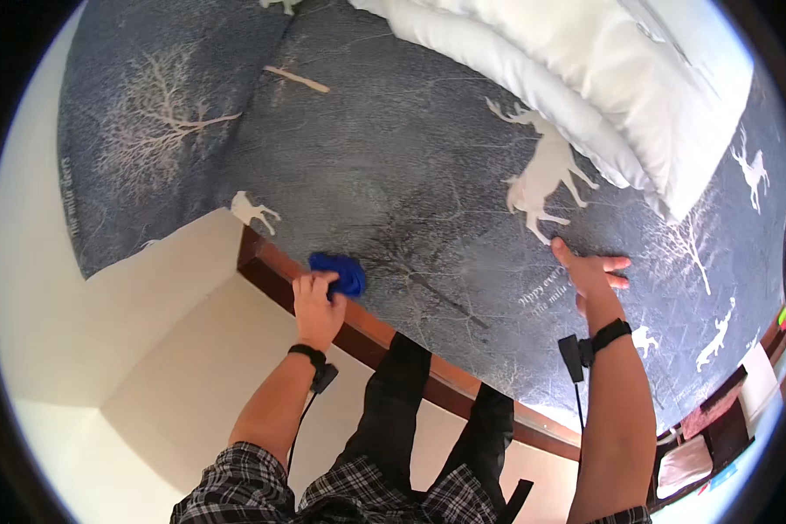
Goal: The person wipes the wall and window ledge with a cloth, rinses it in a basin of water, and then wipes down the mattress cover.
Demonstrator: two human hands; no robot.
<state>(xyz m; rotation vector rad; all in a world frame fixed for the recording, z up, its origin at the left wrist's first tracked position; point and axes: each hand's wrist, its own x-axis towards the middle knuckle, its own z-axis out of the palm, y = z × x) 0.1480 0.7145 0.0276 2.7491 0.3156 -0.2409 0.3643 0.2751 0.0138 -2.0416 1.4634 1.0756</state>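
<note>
A bunched blue cloth point(349, 276) lies at the edge of the bed, just above the wooden frame. My left hand point(317, 306) is closed on its near side, with the fingers curled and partly hidden. To the right, my right hand point(596, 271) rests on the dark grey bed sheet point(428, 166), fingers spread and nothing in them. The sheet is printed with pale deer and trees; one large deer print is just beyond my right fingertips. Both wrists wear black bands with small devices and cables.
White bedding point(576, 70) is piled on the far right of the bed. A brown wooden bed rail point(367, 342) runs along the near edge, close to my legs. At the lower right stands a dark shelf point(727, 409) with folded items. A pale wall borders the left.
</note>
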